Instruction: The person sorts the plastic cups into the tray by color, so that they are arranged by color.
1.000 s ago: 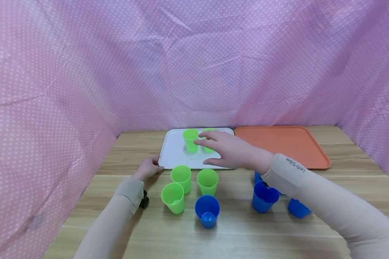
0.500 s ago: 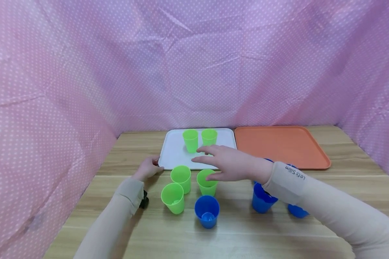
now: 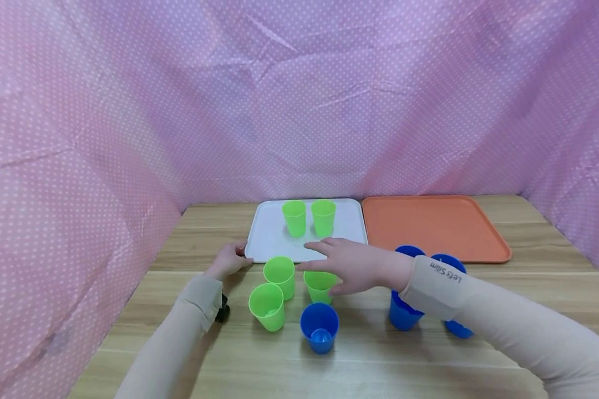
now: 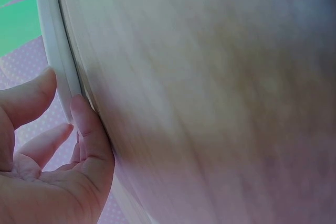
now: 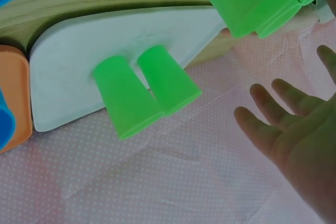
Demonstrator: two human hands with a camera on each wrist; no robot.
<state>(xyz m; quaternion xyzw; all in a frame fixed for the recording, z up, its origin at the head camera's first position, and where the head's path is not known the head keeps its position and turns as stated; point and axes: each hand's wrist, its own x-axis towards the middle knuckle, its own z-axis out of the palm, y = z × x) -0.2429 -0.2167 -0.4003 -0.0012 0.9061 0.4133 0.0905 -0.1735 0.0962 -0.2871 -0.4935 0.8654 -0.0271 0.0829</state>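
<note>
My left hand (image 3: 227,260) holds the near left corner of the white tray (image 3: 263,239), its thumb and fingertips at the rim (image 4: 64,72) in the left wrist view. My right hand (image 3: 354,267) hovers with fingers spread and holds nothing. Its thumb overlaps the rim of a green cup (image 3: 315,289) on the table. Beside that cup stand a second green cup (image 3: 279,277) and a third green cup (image 3: 267,307). Two more green cups stand upright on the tray, a left one (image 3: 295,219) and a right one (image 3: 323,219).
A blue cup (image 3: 320,328) stands in front of the green ones. Several blue cups (image 3: 401,316) stand to the right, partly hidden by the right forearm. An orange tray (image 3: 429,227) lies against the white tray's right side. Pink dotted cloth (image 3: 299,111) hangs behind the table.
My right hand has moved back from the green cups on the white tray, toward the green cup in front of it. My left hand has stayed at the tray's corner.
</note>
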